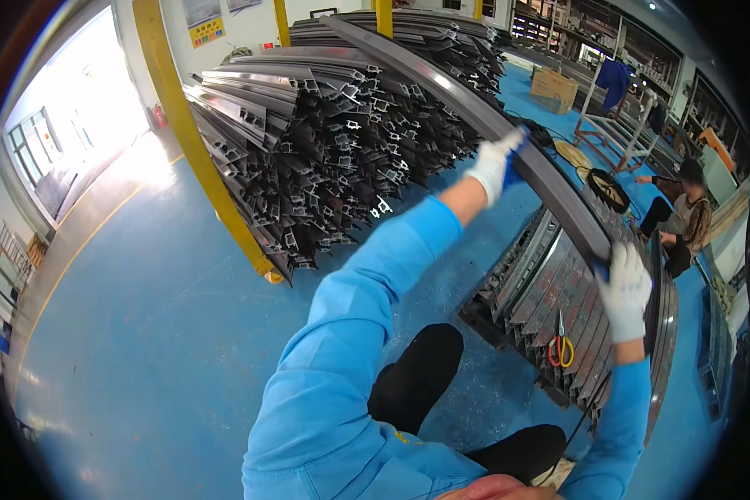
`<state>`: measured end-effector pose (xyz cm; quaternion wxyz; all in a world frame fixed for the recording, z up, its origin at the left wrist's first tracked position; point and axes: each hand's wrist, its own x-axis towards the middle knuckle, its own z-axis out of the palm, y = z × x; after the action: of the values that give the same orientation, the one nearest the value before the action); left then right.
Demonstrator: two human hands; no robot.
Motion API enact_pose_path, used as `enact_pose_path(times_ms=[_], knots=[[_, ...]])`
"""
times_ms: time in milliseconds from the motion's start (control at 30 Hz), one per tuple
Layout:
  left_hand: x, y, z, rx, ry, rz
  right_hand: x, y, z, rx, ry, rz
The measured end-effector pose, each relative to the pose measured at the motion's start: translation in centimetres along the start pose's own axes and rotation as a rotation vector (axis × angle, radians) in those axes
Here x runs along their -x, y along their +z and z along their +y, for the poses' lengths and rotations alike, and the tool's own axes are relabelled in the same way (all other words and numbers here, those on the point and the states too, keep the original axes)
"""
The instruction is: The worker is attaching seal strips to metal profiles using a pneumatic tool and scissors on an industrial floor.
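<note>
A long dark metal profile (pixel 552 190) runs from the far pile down toward my right side. My left hand (pixel 495 167), in a white glove with blue on the palm side, is closed around it at mid-length. Lower down, near the profile's close end, my right hand (pixel 627 287) in a matching glove grips it too. Beneath that end lies a stack of grey metal profiles (pixel 571 292) set side by side. Scissors (pixel 561 346) with red and yellow handles rest on this stack, left of my right forearm.
Many dark profiles fill a large pile (pixel 333 150) ahead, beside a yellow post (pixel 196 154). Another person (pixel 685 218) sits low on the right. A black coil (pixel 607 191), a metal frame stand (pixel 612 125) and a cardboard box (pixel 553 91) stand farther back right.
</note>
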<state>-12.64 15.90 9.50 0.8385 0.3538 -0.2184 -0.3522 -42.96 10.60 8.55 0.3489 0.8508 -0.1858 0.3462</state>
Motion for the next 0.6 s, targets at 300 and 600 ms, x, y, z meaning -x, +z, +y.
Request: enact_pose_path(times_ms=[300,600], knots=[[-9.6,-7.1,6.3,-0.730,0.701,0.369,-23.1,7.4,-10.1,-0.219,0.072,0.220],[-8.9,-9.2,5.0,-1.840,1.289,0.270,-3.1,7.8,-7.3,-0.568,0.294,-0.174]])
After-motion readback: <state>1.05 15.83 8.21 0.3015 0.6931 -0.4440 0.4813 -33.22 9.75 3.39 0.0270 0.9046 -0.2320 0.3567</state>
